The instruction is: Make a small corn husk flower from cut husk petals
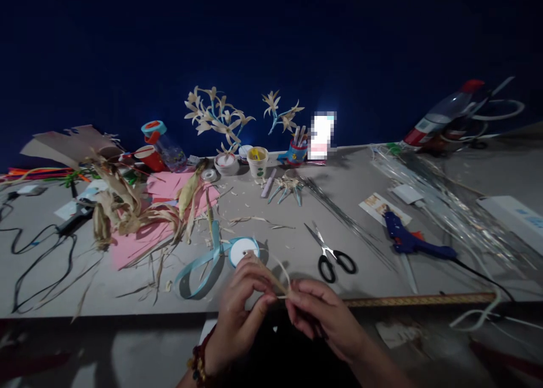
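At the table's front edge, both my hands pinch a narrow, pale strip that looks like dried corn husk. My left hand has its fingers closed on the strip's left part. My right hand grips its right end between thumb and fingertips, where a thin whitish strand loops up. Just beyond my left hand lies a white spool with light blue ribbon trailing left. Black-handled scissors rest with blades parted, beyond my right hand.
Dried husks lie over pink paper on the left. Husk flowers stand in a small pot at the back, beside a paper cup. Thin wires, a blue glue gun and a tilted bottle are to the right.
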The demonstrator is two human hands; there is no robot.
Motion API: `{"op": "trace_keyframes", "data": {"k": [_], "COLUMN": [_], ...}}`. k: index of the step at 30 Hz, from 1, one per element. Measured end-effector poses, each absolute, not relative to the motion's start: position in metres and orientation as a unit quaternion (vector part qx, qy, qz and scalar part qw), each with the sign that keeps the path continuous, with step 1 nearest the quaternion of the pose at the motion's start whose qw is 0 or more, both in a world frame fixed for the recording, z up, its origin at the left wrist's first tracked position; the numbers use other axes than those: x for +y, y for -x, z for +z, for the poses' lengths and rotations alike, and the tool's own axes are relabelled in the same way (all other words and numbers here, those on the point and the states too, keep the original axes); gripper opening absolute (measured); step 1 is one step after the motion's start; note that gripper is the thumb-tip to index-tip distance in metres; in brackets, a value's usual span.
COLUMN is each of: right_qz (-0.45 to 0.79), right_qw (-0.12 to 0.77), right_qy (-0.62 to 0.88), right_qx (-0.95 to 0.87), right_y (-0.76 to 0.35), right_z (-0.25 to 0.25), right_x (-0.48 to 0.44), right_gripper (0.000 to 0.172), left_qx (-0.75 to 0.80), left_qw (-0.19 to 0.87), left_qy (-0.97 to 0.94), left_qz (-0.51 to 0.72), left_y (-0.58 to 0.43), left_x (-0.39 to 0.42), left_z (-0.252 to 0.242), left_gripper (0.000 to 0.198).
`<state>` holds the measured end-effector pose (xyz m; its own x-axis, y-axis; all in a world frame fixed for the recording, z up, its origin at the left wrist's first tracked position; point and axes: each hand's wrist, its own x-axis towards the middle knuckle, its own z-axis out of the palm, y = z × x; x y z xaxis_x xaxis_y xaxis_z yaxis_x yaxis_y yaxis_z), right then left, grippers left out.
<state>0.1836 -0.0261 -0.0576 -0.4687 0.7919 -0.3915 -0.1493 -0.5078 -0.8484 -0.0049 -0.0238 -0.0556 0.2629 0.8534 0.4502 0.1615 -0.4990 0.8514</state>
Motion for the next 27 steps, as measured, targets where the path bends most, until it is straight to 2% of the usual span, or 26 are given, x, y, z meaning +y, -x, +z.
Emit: {"op": "trace_keyframes", "data": {"k": [7,13,17,27], "right_qz": [0.793,0.676,0.610,0.694], "right_qw": [0.351,0.350,0.340,0.363], "right_qy": [0.394,0.406,0.420,0.436], "right_qx": [-0.304,-0.505,-0.579,-0.443], "right_y": [-0.187,-0.181,-0.176,-0.179], "right_z": [-0.055,-0.056,-0.057,-0.063], "right_x": [-0.025,-0.029,-0.031,-0.023], "right_gripper": [0.045,0.042,0.049,0.049], "left_qx": [0.376,0.380,0.387,0.415], "left_qw": [0.395,0.384,0.376,0.474], "left_qy": [-0.685,-0.685,-0.700,-0.646], "left_qz": [0.483,0.488,0.469,0.430], "left_y": [0.006,0.006,0.005,0.013], "left_x": [-0.025,-0.027,-0.029,-0.028], "left_z": [-0.063,-0.065,-0.064,-0.066], "left_gripper": [0.007,0.008,0.008,0.007]}}
